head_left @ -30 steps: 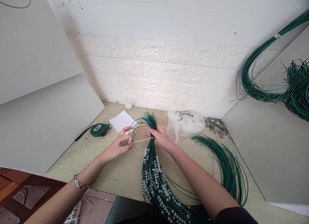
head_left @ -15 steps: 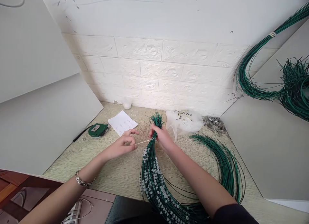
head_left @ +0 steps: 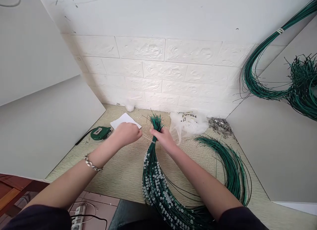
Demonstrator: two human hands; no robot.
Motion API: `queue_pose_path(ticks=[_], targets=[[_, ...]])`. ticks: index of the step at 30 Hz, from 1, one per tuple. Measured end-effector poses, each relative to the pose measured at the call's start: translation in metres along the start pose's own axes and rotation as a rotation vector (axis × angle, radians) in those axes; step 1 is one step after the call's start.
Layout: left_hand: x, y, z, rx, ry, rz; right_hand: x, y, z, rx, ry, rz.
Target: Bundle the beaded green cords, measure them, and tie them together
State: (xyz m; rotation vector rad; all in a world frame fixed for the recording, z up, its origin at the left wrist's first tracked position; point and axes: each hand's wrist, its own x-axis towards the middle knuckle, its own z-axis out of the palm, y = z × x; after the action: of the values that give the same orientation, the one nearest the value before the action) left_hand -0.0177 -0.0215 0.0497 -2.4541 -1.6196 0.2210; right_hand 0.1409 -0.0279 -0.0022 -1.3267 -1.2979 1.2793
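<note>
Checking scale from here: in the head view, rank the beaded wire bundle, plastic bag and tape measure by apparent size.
1. Beaded wire bundle, running out of frame
2. Plastic bag
3. Tape measure

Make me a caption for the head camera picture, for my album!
One hand pulls a pale band tight beside green strands dotted with white beads, gripped by the other hand.
</note>
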Motion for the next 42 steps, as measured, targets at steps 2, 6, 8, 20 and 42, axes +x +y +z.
queue_pose_path(ticks=[2,6,8,20,42], targets=[[0.009,0.007,0.005,-0.105,-0.063,-0.041,-0.002,-0.002,-0.001,-0.066,0.029,-0.028],[0.018,0.013,0.012,-0.462,-0.152,0.049,-0.004,-0.006,-0.006,-0.060,0.054,-0.061],[0.019,0.016,0.014,-0.538,-0.166,0.017,-0.004,-0.007,-0.007,-0.046,0.053,-0.057],[0.030,0.049,0.030,-1.298,-0.038,-0.245,-0.007,-0.006,-0.007,-0.093,0.152,-0.092],[0.051,0.060,0.004,-1.798,-0.611,0.119,-0.017,-0.091,-0.085,-0.789,0.060,-0.575]])
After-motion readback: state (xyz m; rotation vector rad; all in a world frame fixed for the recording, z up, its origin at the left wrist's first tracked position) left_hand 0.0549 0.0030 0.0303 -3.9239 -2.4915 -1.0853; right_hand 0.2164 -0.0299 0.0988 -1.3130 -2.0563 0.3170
